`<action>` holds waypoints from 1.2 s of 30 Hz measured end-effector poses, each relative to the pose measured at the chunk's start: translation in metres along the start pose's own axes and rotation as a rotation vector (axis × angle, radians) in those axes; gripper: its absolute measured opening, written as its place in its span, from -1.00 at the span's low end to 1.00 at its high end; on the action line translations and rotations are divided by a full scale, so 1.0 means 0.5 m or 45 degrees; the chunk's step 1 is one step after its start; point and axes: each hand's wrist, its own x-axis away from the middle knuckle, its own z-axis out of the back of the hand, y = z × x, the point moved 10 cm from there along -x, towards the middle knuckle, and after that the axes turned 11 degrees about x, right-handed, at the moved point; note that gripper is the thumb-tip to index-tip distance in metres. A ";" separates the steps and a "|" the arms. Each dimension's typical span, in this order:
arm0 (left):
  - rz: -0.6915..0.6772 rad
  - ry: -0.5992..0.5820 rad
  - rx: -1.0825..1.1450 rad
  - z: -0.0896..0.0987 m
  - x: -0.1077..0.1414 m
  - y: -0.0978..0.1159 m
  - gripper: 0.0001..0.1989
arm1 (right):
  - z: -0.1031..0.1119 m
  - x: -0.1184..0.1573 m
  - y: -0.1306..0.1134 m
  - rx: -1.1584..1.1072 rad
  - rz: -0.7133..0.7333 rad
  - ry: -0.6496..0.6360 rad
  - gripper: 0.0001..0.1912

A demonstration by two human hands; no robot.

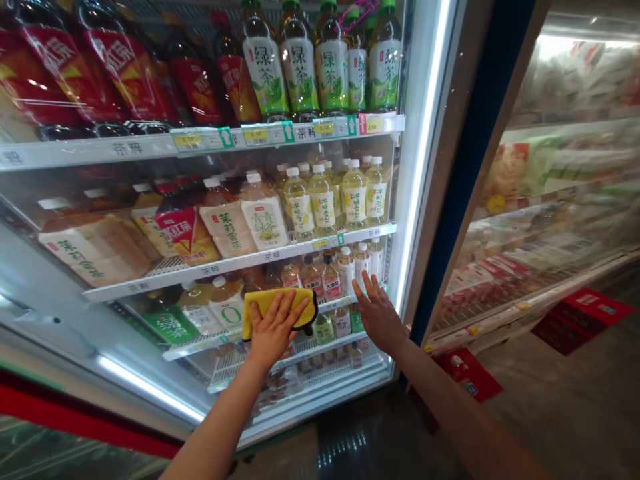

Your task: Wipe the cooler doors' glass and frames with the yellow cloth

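My left hand (274, 328) is flat against a folded yellow cloth (253, 308) with a dark edge, fingers spread over it. It holds the cloth up in front of the lower shelves of a lit drinks cooler, apparently against a clear glass door. My right hand (379, 313) is raised to the right, fingers apart and holding nothing, close to the cooler's lit right side. Small white-capped bottles (346, 270) show just behind its fingertips. Part of the lower shelf (200, 345) is hidden by the cloth and my left hand.
Green tea bottles (267, 70) and red-labelled bottles (120, 67) fill the top shelf. Below them are pale-labelled bottles (263, 213). A pink scribble (357, 15) is at the top. Another refrigerated case (565, 167) is on the right, with red boxes (583, 320) along its base.
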 end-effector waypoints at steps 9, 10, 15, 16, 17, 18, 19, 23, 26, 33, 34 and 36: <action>-0.095 -0.072 0.020 -0.022 -0.021 0.025 -0.09 | 0.036 -0.016 -0.106 0.095 0.158 0.038 -0.26; -0.054 -0.020 0.022 -0.009 -0.022 0.011 -0.10 | 0.040 -0.016 -0.113 0.106 0.168 0.040 -0.28; 0.082 0.050 0.006 -0.012 0.039 -0.030 -0.14 | 0.036 -0.001 -0.132 0.110 0.205 0.031 -0.25; 0.071 0.025 0.005 -0.019 0.047 -0.025 -0.14 | 0.032 0.001 -0.137 0.105 0.214 0.028 -0.23; 0.046 -0.006 0.006 -0.024 0.049 -0.018 -0.14 | 0.029 0.001 -0.143 0.099 0.222 0.026 -0.21; 0.011 -0.037 0.009 -0.024 0.046 -0.011 -0.14 | 0.027 0.000 -0.150 0.091 0.227 0.024 -0.20; -0.024 -0.058 0.011 -0.020 0.039 -0.008 -0.13 | 0.026 -0.003 -0.156 0.081 0.227 0.024 -0.20; 0.022 0.014 -0.018 0.033 0.026 -0.062 -0.17 | 0.027 -0.011 -0.181 0.035 0.220 0.031 -0.18; 0.142 0.068 -0.055 0.042 0.074 -0.122 -0.22 | 0.024 -0.004 -0.192 0.027 0.213 0.033 -0.16; -0.107 -0.130 0.004 -0.033 0.132 -0.078 -0.29 | 0.013 -0.006 -0.246 0.076 0.261 0.034 -0.14; -0.093 -0.120 0.026 -0.025 0.127 -0.086 -0.29 | 0.013 -0.009 -0.255 0.078 0.268 0.035 -0.13; 0.023 -0.056 0.052 -0.002 0.131 -0.127 -0.25 | 0.012 -0.012 -0.268 0.080 0.271 0.038 -0.12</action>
